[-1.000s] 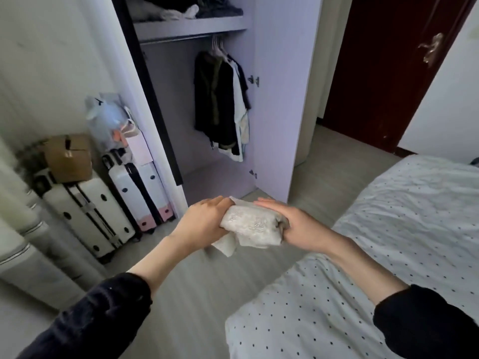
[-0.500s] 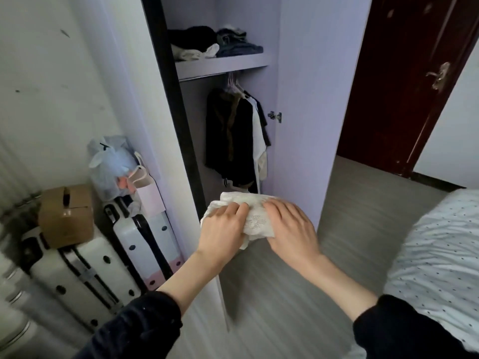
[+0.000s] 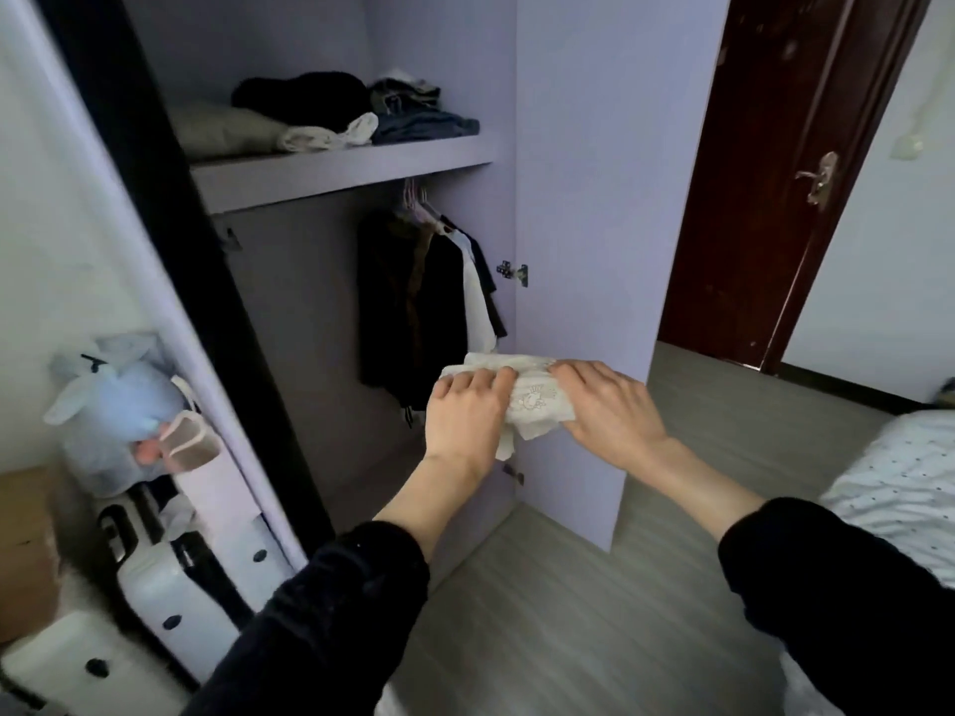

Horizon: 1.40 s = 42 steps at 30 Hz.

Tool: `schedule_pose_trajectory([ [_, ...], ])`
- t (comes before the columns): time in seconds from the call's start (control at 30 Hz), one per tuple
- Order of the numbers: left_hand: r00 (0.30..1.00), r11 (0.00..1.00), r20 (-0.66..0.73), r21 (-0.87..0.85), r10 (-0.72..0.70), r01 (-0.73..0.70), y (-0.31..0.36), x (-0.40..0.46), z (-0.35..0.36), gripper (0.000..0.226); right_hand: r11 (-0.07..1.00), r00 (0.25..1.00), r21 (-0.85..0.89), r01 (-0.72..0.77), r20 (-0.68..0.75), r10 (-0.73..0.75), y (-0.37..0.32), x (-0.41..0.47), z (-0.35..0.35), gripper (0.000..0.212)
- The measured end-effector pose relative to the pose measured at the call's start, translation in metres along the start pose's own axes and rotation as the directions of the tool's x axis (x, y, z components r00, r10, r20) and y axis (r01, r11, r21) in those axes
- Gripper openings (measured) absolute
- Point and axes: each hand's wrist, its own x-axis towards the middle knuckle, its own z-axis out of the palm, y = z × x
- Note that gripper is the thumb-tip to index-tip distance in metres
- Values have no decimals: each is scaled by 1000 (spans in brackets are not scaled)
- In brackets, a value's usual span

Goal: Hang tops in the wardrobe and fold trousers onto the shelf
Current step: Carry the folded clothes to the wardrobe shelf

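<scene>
A folded white garment (image 3: pixel 535 403) with a small printed figure is held between both hands in front of the open wardrobe. My left hand (image 3: pixel 467 410) grips its left end with fingers curled over the top. My right hand (image 3: pixel 610 408) grips the right end the same way. Above, the lilac shelf (image 3: pixel 341 170) carries folded clothes (image 3: pixel 330 113) in dark, grey, white and blue. Below the shelf, dark and white tops (image 3: pixel 429 302) hang on hangers from the rail.
The wardrobe's open door (image 3: pixel 594 224) stands just right of my hands. White dotted suitcases (image 3: pixel 170 576), a blue plush toy (image 3: pixel 113 410) and a cardboard box (image 3: pixel 20 540) sit at the left. A dotted bed (image 3: pixel 904 483) lies at the right, a dark red room door (image 3: pixel 775 173) beyond.
I have stepped closer to the wardrobe and the view has tilted up, bringing the shelf fully into sight. Both hands keep holding the white garment, now raised nearer the hanging tops.
</scene>
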Motion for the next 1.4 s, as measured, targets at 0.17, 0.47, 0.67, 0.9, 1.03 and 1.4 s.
schedule_pose_trajectory([
  [0.17,998,998,-42,-41,36,-38,-11,113,18,47,999,997,7,37,-69,-37,71,93,3,69],
  [0.47,978,972,-121,182,169,-146,-71,283,30,58,985,995,169,15,-98,2,156,268,12,59],
  [0.67,993,968,-78,242,90,-68,-157,353,29,57,955,973,266,130,-221,-71,141,394,18,57],
  [0.9,960,902,-269,429,75,50,-283,419,17,55,927,918,254,275,-355,-175,87,553,16,53],
  [1.03,945,864,-325,482,23,145,-346,438,-2,51,895,878,273,352,-427,-215,42,624,10,50],
  [1.4,832,391,-555,764,-8,514,-505,415,-58,47,756,454,115,644,-853,-257,-153,762,4,35],
])
